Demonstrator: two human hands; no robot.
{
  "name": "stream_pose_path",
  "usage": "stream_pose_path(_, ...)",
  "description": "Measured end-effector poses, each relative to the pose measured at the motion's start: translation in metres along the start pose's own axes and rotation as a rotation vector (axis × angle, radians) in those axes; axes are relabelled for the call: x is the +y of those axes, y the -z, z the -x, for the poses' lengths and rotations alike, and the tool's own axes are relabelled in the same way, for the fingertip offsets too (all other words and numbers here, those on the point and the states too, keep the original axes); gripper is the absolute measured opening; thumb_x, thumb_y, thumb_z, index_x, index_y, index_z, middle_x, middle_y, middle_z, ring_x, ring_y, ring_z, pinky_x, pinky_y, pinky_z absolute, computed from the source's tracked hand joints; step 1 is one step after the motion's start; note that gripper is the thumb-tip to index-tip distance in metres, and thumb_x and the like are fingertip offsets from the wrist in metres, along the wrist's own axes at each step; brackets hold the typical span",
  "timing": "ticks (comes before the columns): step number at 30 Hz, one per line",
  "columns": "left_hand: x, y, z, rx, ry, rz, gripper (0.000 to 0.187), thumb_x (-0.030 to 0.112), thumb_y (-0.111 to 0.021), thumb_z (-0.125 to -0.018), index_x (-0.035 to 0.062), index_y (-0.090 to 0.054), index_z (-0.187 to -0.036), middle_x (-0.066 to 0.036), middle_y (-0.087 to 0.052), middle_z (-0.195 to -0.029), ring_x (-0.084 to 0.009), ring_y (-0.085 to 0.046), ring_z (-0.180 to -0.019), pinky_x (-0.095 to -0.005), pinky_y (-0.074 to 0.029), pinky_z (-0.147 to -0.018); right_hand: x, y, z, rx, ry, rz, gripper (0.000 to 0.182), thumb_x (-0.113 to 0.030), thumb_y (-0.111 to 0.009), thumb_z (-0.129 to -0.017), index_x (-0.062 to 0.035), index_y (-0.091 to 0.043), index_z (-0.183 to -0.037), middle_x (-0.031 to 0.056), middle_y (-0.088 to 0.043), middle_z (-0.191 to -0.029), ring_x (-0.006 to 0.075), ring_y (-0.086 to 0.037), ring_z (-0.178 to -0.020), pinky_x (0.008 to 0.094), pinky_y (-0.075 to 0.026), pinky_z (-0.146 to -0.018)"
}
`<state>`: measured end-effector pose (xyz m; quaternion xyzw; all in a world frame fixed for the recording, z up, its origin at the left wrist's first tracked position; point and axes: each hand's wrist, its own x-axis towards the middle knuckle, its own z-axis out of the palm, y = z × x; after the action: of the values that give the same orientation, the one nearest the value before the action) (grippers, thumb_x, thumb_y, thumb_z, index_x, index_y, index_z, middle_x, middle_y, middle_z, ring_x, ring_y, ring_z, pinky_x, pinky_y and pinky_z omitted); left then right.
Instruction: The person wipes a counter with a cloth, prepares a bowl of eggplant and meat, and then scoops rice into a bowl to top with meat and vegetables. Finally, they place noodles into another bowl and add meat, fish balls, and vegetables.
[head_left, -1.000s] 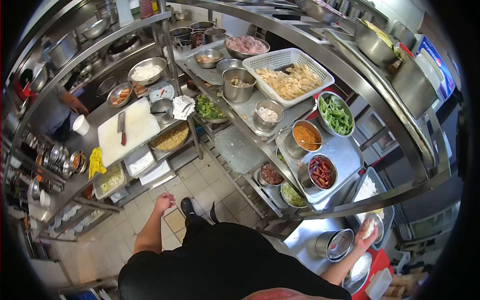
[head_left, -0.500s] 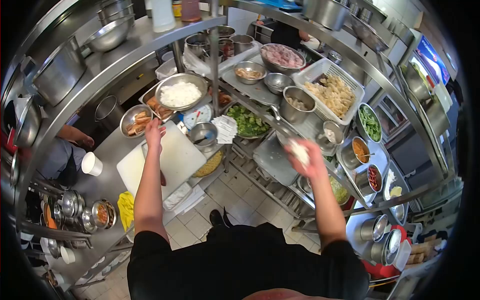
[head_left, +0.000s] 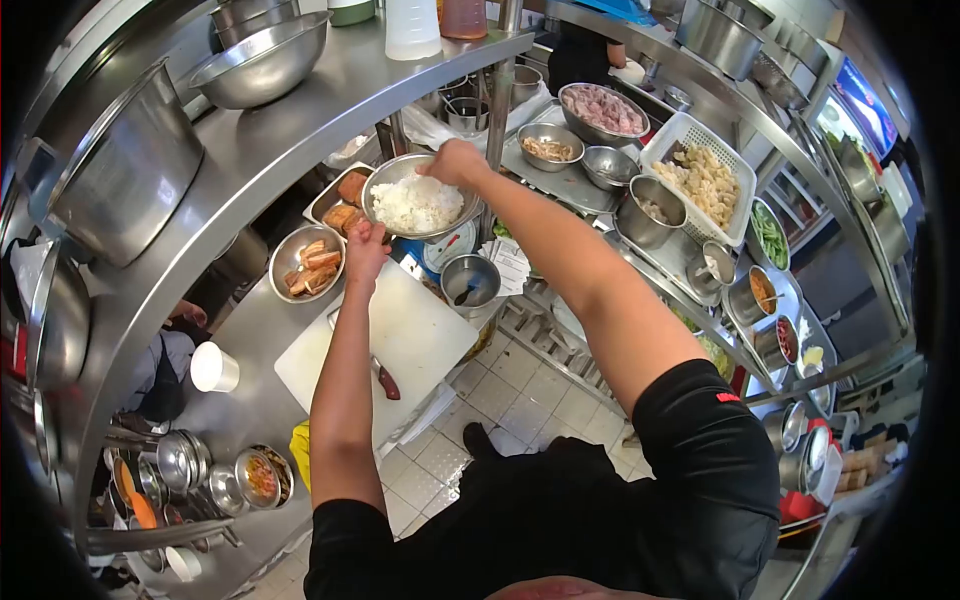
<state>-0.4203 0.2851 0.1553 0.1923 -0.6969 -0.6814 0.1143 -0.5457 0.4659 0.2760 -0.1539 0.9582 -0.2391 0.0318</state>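
Observation:
A steel bowl of white rice or similar white shreds [head_left: 415,203] rests on a scale [head_left: 448,248] with a round dial. My right hand [head_left: 458,165] reaches over the bowl's back right rim, its fingers bent down toward the white food; what they hold is hidden. At the bowl's front left rim is my left hand [head_left: 367,250], with curled fingers; whether they grip the rim is unclear. A bowl of brown meat pieces [head_left: 307,264] stands left of it. Below lies a white cutting board [head_left: 400,330] with a red-handled knife [head_left: 385,380].
A steel shelf [head_left: 330,85] with bowls and bottles curves above the left counter. Right of the scale are a small steel pot [head_left: 470,281] and paper slips [head_left: 507,264]. Food containers, including a white basket [head_left: 697,175], line the right. Another person's hand [head_left: 190,313] shows at left.
My right hand has moved left from the right-hand counter, where it held white food, to the bowl of white food. My left hand has come to its rim. The view has shifted left.

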Motion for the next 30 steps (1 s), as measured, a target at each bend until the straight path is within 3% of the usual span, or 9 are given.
stream_pose_path(2, -0.005, 0.001, -0.003, -0.018, -0.017, 0.043, 0.033, 0.029, -0.058, -0.091, 0.0049, -0.050, -0.112, -0.003, -0.063, -0.091, -0.0099, -0.057, -0.060, -0.0228, -0.043, -0.049, -0.002, 0.000, -0.017, 0.008, -0.020, -0.078, 0.050, -0.040, -0.074, -0.068, 0.0054, -0.068, -0.090, 0.0203, -0.067, -0.100, 0.0304, -0.065, -0.096, 0.0352, -0.051, -0.082)
stream_pose_path(3, -0.007, 0.000, -0.004, -0.034, -0.031, 0.046, 0.034, 0.030, -0.058, -0.091, 0.0057, -0.049, -0.113, -0.003, -0.062, -0.094, -0.0098, -0.057, -0.062, -0.0238, -0.045, -0.052, 0.000, -0.002, -0.023, -0.002, -0.043, -0.203, 0.036, -0.032, -0.073, -0.069, 0.0026, -0.068, -0.077, 0.0189, -0.067, -0.084, 0.0279, -0.065, -0.080, 0.0390, -0.050, -0.069)
stream_pose_path(6, -0.018, 0.005, -0.011, -0.066, -0.049, 0.052, 0.036, 0.033, -0.057, -0.091, 0.0075, -0.048, -0.115, -0.003, -0.061, -0.101, -0.0098, -0.060, -0.068, -0.0259, -0.048, -0.060, 0.003, -0.005, -0.051, -0.285, -0.200, -0.441, 0.020, -0.019, -0.070, -0.070, -0.0002, -0.062, -0.067, 0.0156, -0.058, -0.069, 0.0251, -0.056, -0.062, 0.0426, -0.042, -0.052)
stream_pose_path(8, -0.019, 0.004, -0.012, -0.077, -0.041, 0.071, 0.035, 0.033, -0.056, -0.092, 0.0079, -0.048, -0.115, -0.003, -0.060, -0.102, -0.0102, -0.060, -0.069, -0.0259, -0.048, -0.060, -0.007, -0.001, -0.037, -0.223, -0.257, -0.766, 0.010, 0.000, -0.060, -0.071, -0.0017, -0.055, -0.062, 0.0121, -0.047, -0.064, 0.0215, -0.043, -0.049, 0.0348, -0.030, -0.041)
stream_pose_path(13, -0.018, 0.005, -0.014, -0.040, -0.005, 0.095, 0.035, 0.033, -0.056, -0.092, 0.0083, -0.049, -0.116, -0.005, -0.061, -0.103, -0.0130, -0.062, -0.069, -0.0258, -0.048, -0.059, -0.009, -0.011, -0.027, -0.177, -0.093, -0.718, 0.025, -0.016, -0.069, -0.079, 0.0043, -0.061, -0.066, 0.0129, -0.059, -0.067, 0.0203, -0.058, -0.049, 0.0375, -0.048, -0.044)
stream_pose_path(16, -0.019, 0.007, -0.017, -0.026, -0.006, 0.114, 0.034, 0.033, -0.056, -0.092, 0.0088, -0.049, -0.116, -0.006, -0.062, -0.102, -0.0134, -0.062, -0.069, -0.0250, -0.048, -0.057, -0.012, -0.015, -0.028, -0.153, -0.011, -0.291, 0.039, -0.030, -0.071, -0.080, 0.0073, -0.064, -0.072, 0.0143, -0.066, -0.070, 0.0199, -0.064, -0.051, 0.0361, -0.054, -0.052)
stream_pose_path(23, -0.016, 0.005, -0.018, -0.004, 0.010, 0.123, 0.032, 0.034, -0.055, -0.093, 0.0092, -0.050, -0.112, -0.005, -0.062, -0.097, -0.0133, -0.062, -0.068, -0.0246, -0.048, -0.056, -0.013, -0.031, -0.026, 0.072, 0.096, 0.070, 0.053, -0.047, -0.072, -0.074, 0.0054, -0.068, -0.084, 0.0204, -0.068, -0.087, 0.0312, -0.067, -0.088, 0.0358, -0.053, -0.076)
stream_pose_path(26, -0.015, 0.004, -0.018, 0.021, 0.020, 0.138, 0.031, 0.035, -0.055, -0.093, 0.0087, -0.050, -0.107, -0.004, -0.061, -0.092, -0.0131, -0.062, -0.066, -0.0245, -0.048, -0.055, -0.004, -0.032, -0.028, -0.050, -0.038, -0.175, 0.053, -0.043, -0.072, -0.073, 0.0070, -0.067, -0.088, 0.0227, -0.067, -0.092, 0.0334, -0.066, -0.092, 0.0354, -0.053, -0.078)
stream_pose_path(30, -0.006, -0.001, -0.020, 0.071, 0.034, 0.141, 0.029, 0.036, -0.055, -0.092, 0.0089, -0.051, -0.101, -0.003, -0.060, -0.090, -0.0128, -0.061, -0.061, -0.0239, -0.048, -0.052, 0.000, -0.034, -0.025, 0.012, -0.115, -0.483, 0.040, -0.033, -0.071, -0.075, 0.0061, -0.067, -0.084, 0.0207, -0.067, -0.084, 0.0273, -0.066, -0.073, 0.0351, -0.053, -0.062)
